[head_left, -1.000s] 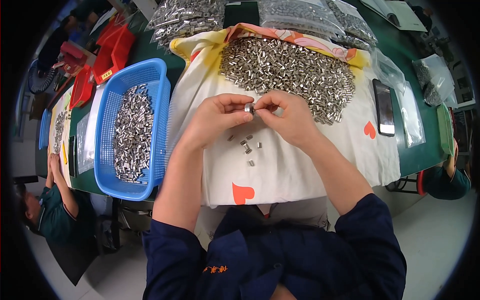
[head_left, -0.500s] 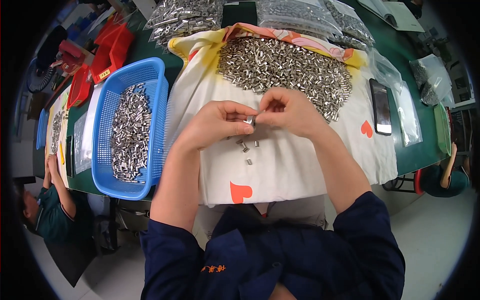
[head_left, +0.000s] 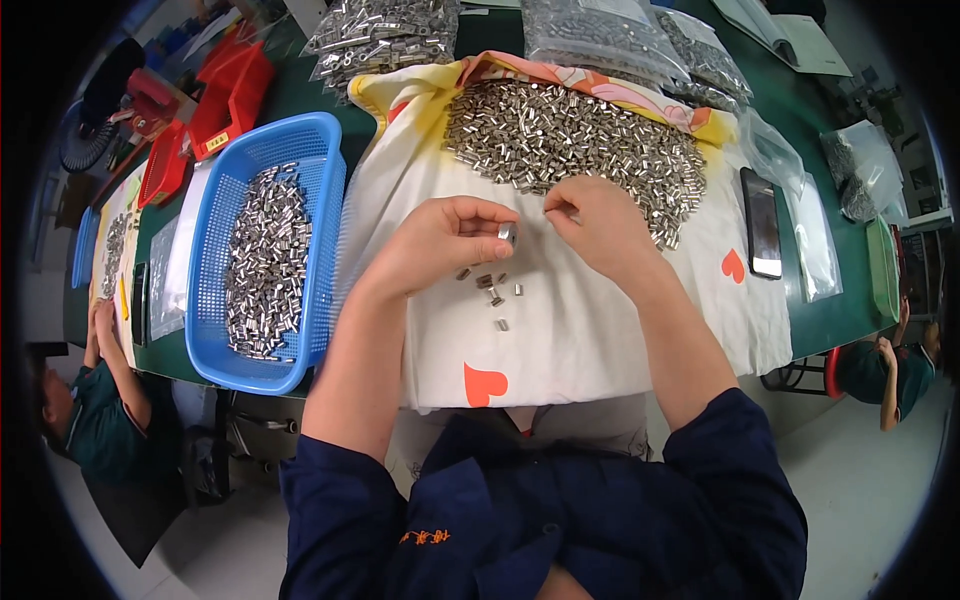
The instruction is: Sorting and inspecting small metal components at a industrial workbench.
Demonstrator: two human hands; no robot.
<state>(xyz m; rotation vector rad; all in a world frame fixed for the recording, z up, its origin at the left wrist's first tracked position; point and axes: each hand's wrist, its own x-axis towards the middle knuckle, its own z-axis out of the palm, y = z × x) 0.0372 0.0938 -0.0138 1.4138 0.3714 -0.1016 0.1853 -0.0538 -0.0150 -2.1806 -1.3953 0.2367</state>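
Observation:
Between the thumb and fingers of my left hand (head_left: pixel 447 240) is a small shiny metal block (head_left: pixel 507 232), larger than the loose pieces. A short way to its right, my right hand (head_left: pixel 597 218) is closed in a pinch, and whatever its fingertips hold is too small to see. Several short metal cylinders (head_left: pixel 502 325) lie loose on the white cloth (head_left: pixel 580 345) below my hands. Beyond my hands, a wide heap of similar metal cylinders (head_left: pixel 580 130) covers the back of the cloth.
A blue plastic basket (head_left: pixel 330 240) with many metal cylinders stands at the left. Bags of metal parts (head_left: pixel 595 40) line the back. On the right lie a black phone (head_left: pixel 762 222) and clear plastic bags (head_left: pixel 812 240). Red bins (head_left: pixel 228 100) and people sit farther off.
My right hand has drawn away to the right from the metal block in my left hand. More loose cylinders show on the cloth below. The view has shifted slightly.

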